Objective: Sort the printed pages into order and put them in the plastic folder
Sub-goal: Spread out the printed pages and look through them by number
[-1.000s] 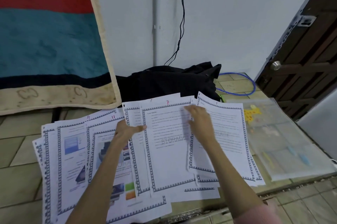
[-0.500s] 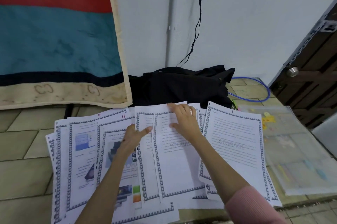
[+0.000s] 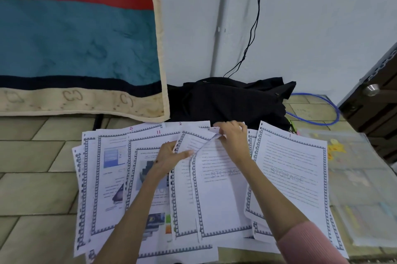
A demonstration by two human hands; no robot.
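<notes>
Head view: printed pages [image 3: 290,177] lie fanned beside the translucent plastic folder [image 3: 365,177].

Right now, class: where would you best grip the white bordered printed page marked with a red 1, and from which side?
Probably pinch the far right corner of the white bordered page marked 1, coming from the right: it lies flat, topmost, and the right arm crowds its near left side.

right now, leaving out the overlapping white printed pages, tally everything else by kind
bare hands: 2, left hand, right hand
clear plastic folder: 1
black fabric bundle: 1
blue looped cable: 1
thin black cord: 1
teal and red striped blanket: 1
round metal doorknob: 1
dark wooden door: 1
total: 9
</notes>
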